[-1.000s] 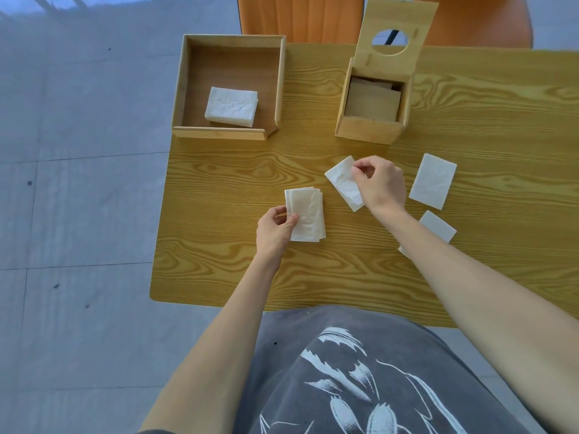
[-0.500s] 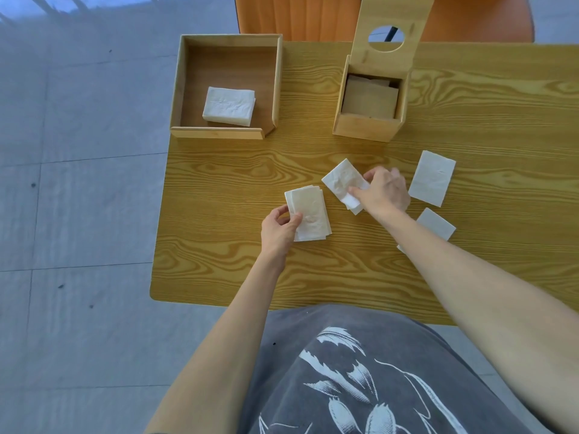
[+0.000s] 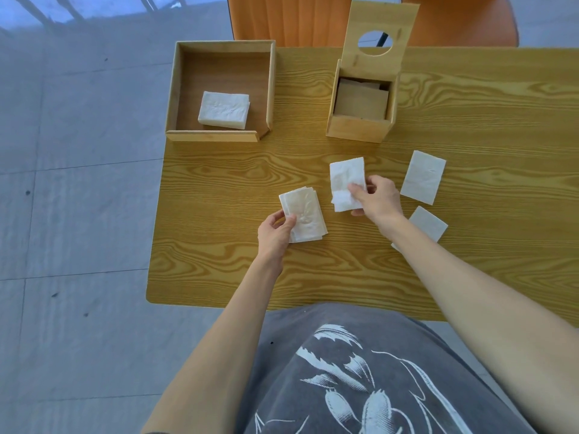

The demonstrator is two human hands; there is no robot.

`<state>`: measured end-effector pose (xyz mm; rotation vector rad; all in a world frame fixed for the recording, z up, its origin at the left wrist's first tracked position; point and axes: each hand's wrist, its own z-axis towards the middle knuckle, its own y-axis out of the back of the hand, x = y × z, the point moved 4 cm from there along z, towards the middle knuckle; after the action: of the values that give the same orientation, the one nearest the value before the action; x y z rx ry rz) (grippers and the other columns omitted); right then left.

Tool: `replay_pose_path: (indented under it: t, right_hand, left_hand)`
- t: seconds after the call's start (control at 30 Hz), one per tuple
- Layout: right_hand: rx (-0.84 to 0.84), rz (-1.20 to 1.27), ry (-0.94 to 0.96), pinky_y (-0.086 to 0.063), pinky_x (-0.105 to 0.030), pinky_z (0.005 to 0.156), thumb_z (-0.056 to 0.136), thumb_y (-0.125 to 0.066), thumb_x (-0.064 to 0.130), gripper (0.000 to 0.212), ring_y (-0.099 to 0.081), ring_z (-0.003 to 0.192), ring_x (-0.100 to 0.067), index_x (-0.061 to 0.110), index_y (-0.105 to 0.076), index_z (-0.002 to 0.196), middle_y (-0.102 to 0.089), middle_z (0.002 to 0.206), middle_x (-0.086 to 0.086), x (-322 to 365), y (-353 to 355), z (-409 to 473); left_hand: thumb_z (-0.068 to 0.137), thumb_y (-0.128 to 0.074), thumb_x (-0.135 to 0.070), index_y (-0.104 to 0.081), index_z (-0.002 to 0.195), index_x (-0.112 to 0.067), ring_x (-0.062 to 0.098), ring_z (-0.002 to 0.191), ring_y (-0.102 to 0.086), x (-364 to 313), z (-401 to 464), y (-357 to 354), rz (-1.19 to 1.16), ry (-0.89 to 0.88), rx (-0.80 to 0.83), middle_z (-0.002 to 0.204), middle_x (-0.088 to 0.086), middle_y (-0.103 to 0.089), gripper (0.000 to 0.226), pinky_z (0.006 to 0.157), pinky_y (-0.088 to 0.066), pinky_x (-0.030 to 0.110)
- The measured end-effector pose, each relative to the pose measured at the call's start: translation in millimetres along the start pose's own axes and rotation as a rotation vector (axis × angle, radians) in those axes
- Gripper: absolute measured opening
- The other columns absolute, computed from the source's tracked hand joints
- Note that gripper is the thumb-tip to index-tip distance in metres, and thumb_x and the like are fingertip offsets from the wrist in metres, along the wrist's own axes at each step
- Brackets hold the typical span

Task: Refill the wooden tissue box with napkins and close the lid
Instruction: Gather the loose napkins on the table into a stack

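Note:
The wooden tissue box (image 3: 357, 130) stands at the table's far middle, its lid (image 3: 380, 62) with a round hole tipped up and back. Brownish napkins lie inside it. My left hand (image 3: 275, 231) pinches the near-left corner of a small stack of white napkins (image 3: 305, 216) lying on the table. My right hand (image 3: 376, 198) holds a single white napkin (image 3: 344, 180) by its near end, just right of the stack. Two more napkins, one (image 3: 423, 177) farther and one (image 3: 429, 223) nearer, lie flat to the right of my right hand.
An open wooden tray (image 3: 219, 136) at the far left holds a thick white napkin pack (image 3: 224, 110). An orange chair (image 3: 291, 20) stands behind the wooden table (image 3: 485, 120). The table's left edge drops to grey floor tiles.
My right hand has turned the single napkin from a slant to nearly upright and drawn it slightly toward the stack. My left hand stays on the stack.

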<state>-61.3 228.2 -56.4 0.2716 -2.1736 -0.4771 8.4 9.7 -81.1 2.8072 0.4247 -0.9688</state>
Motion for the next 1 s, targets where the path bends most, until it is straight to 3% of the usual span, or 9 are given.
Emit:
replay_pose_path:
  t: [0.1,0.23,0.37,0.47,0.63,0.77,0.9,1.0]
  right_hand:
    - [-0.009,0.185,-0.016,-0.054,-0.023,0.047,0.093,-0.068,0.026,0.022,-0.073,0.071,-0.017,0.012,-0.063,0.108,-0.071,0.096,-0.007,-2.0,0.6,-11.5]
    - [0.108,0.263,-0.006,-0.052,-0.022,0.047,0.093,-0.067,0.028,0.025,-0.067,0.056,-0.008,0.009,-0.064,0.109,-0.072,0.088,-0.007,-6.1,-18.1,-30.7]
    - [0.248,0.272,0.008,-0.056,-0.026,0.053,0.09,-0.071,0.03,0.028,-0.07,0.069,-0.011,0.009,-0.066,0.107,-0.074,0.091,-0.009,-11.7,-43.4,-45.0]
    - [0.291,0.229,0.034,-0.054,-0.029,0.052,0.088,-0.073,0.029,0.027,-0.068,0.071,-0.015,0.01,-0.066,0.106,-0.074,0.09,-0.01,-15.0,-57.4,-47.7]
    - [0.276,0.075,0.109,-0.05,-0.028,0.048,0.086,-0.074,0.032,0.03,-0.067,0.067,-0.015,0.012,-0.066,0.106,-0.075,0.087,-0.008,-17.0,-69.8,-44.1]
    - [0.209,-0.072,0.157,-0.059,-0.039,0.062,0.084,-0.074,0.039,0.034,-0.072,0.079,-0.02,0.016,-0.066,0.108,-0.075,0.092,-0.002,-16.7,-73.6,-39.6]
    - [0.252,-0.052,0.125,-0.058,-0.031,0.059,0.075,-0.08,0.046,0.06,-0.072,0.086,-0.018,0.018,-0.057,0.123,-0.073,0.099,-0.001,-15.5,-74.4,-42.0]
    - [0.236,-0.159,0.136,-0.056,-0.034,0.074,0.064,-0.088,0.047,0.08,-0.068,0.09,-0.017,0.02,-0.051,0.13,-0.072,0.102,0.0,-17.0,-73.0,-44.7]
  left_hand:
    - [0.093,-0.066,-0.017,-0.056,0.126,-0.015,0.024,0.107,-0.068,0.7,-1.8,-0.5,-0.024,0.011,0.007,0.112,0.005,-0.07,0.034,0.098,-0.053,0.046]
    - [0.095,-0.063,-0.019,-0.056,0.13,-0.013,0.024,0.104,-0.068,1.1,-3.5,-1.2,-0.034,0.016,-0.004,0.112,0.007,-0.07,0.036,0.095,-0.055,0.044]
    - [0.099,-0.056,-0.026,-0.06,0.121,-0.017,0.019,0.094,-0.067,0.2,-6.0,-2.0,-0.044,0.018,-0.003,0.113,0.006,-0.07,0.024,0.082,-0.056,0.036]
    - [0.101,-0.051,-0.032,-0.063,0.121,-0.011,0.018,0.087,-0.067,-0.2,-6.1,-1.1,-0.045,0.023,-0.002,0.105,0.007,-0.072,0.032,0.076,-0.055,0.032]
    - [0.098,-0.054,-0.042,-0.066,0.116,-0.009,0.017,0.082,-0.069,-0.5,-6.8,-0.5,-0.056,0.017,0.028,0.101,0.008,-0.074,0.04,0.075,-0.056,0.031]
    - [0.091,-0.066,-0.042,-0.062,0.119,-0.012,0.012,0.078,-0.07,-3.6,-8.3,0.0,-0.076,0.028,0.035,0.096,0.002,-0.073,0.041,0.068,-0.056,0.027]
    - [0.091,-0.07,-0.021,-0.057,0.128,-0.009,0.017,0.083,-0.071,0.4,-5.3,1.5,-0.065,0.007,0.039,0.106,0.008,-0.073,0.042,0.061,-0.054,0.023]
    - [0.092,-0.068,-0.019,-0.058,0.128,-0.008,0.022,0.092,-0.07,2.9,-3.2,1.0,-0.058,-0.005,0.014,0.107,0.008,-0.073,0.039,0.071,-0.056,0.028]
